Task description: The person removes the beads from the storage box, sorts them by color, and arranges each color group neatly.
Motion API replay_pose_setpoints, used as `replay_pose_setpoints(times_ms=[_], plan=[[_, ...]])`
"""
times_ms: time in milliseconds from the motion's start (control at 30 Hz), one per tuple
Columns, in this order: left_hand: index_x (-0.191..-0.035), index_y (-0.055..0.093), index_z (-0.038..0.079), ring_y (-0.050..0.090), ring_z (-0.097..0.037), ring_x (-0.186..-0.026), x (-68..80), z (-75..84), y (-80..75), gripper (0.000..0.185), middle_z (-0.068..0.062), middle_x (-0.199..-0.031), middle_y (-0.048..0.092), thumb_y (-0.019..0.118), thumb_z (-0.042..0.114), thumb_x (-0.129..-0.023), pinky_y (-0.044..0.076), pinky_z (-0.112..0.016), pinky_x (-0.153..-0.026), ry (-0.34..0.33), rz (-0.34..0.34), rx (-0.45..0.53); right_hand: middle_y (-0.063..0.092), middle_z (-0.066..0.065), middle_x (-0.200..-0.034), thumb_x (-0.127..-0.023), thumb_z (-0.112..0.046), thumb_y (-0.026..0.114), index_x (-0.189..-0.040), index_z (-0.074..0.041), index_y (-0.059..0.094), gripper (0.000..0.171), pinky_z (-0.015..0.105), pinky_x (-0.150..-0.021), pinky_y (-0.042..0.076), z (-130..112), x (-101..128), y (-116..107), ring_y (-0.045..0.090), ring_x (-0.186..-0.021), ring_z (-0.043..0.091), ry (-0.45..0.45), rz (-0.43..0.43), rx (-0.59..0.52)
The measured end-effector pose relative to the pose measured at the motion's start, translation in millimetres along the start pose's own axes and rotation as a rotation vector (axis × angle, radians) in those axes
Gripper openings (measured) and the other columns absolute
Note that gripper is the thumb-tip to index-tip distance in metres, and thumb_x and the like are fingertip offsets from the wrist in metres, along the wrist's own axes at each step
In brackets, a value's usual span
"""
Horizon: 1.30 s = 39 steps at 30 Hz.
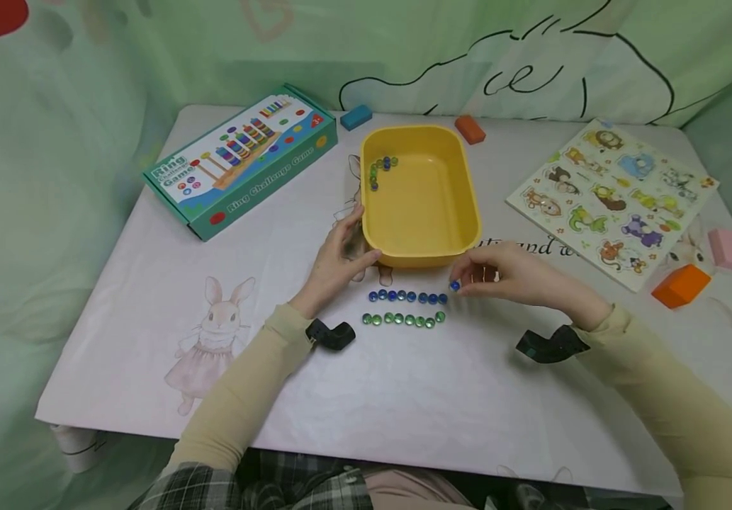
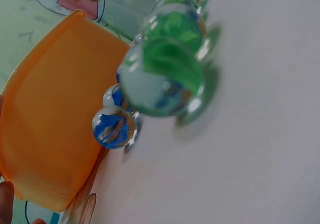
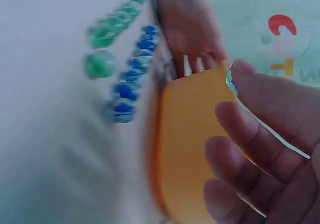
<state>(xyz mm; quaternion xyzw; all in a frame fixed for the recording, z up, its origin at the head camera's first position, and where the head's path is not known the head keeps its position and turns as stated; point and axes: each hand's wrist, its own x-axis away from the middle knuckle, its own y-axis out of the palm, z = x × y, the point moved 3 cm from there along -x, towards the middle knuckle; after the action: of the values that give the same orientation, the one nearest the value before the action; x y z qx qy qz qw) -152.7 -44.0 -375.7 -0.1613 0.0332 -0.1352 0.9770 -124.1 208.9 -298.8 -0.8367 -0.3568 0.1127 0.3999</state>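
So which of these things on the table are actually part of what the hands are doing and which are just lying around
In use:
right hand pinching a blue marble
left hand on the yellow tub
blue row
green row

Lying about:
game box
animal puzzle
coloured blocks

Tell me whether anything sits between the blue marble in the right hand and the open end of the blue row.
Nothing visible does. The right hand pinches the blue marble just beside the blue row, with bare table between them.

"Ring Challenge Game" is printed on the teal box [image 1: 241, 159] lid and again along its side; "and w…" is partly legible on the desk [image 1: 404, 382] cover.
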Motion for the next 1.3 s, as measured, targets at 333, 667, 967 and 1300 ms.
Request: replay_pose_setpoints(times_ms=[333,667,967,1300], plan=[[-0.145,0.025,0.027,0.023,-0.008,-0.139,-0.7,0.5,0.6,0.074,0.019,-0.152,0.017,0.066,0.03,-0.085,0.018,-0.033,-0.115,0.009,0.011,-0.005,0.057,-0.006,-0.072,-0.081,-0.016,0.071,-0.089,-0.012,0.065,0.011,0.02,-0.059,0.045,29.2,3.8,24.4,0.049,-0.067,0.009,0.149,-0.067,-0.062],[-0.145,0.025,0.028,0.021,-0.009,-0.139,-0.4,0.2,0.5,0.073,0.018,-0.152,0.018,0.066,0.03,-0.085,0.016,-0.036,-0.116,0.01,0.014,0.005,0.054,-0.005,-0.069,-0.081,-0.016,0.07,-0.088,-0.011,0.065,0.01,0.019,-0.057,0.041,32.8,-0.6,29.7,0.047,-0.065,0.009,0.175,-0.041,0.01],[-0.145,0.026,0.027,0.022,-0.007,-0.139,0.1,-0.8,0.9,0.072,0.019,-0.151,0.019,0.066,0.03,-0.085,0.018,-0.032,-0.115,0.02,0.014,0.02,0.054,-0.005,-0.07,-0.082,-0.018,0.069,-0.093,-0.011,0.065,0.013,0.019,-0.058,0.04,30.4,-1.5,28.7,0.047,-0.066,0.01,0.178,-0.081,0.017],[-0.145,0.025,0.027,0.022,-0.009,-0.139,-0.4,0.2,0.7,0.073,0.017,-0.152,0.018,0.066,0.029,-0.085,0.018,-0.034,-0.116,0.017,0.01,0.017,0.058,-0.008,-0.08,-0.084,-0.02,0.068,-0.101,-0.011,0.064,0.02,0.021,-0.065,0.047,1.0,-8.0,-2.1,0.052,-0.075,0.01,0.094,-0.259,0.058]])
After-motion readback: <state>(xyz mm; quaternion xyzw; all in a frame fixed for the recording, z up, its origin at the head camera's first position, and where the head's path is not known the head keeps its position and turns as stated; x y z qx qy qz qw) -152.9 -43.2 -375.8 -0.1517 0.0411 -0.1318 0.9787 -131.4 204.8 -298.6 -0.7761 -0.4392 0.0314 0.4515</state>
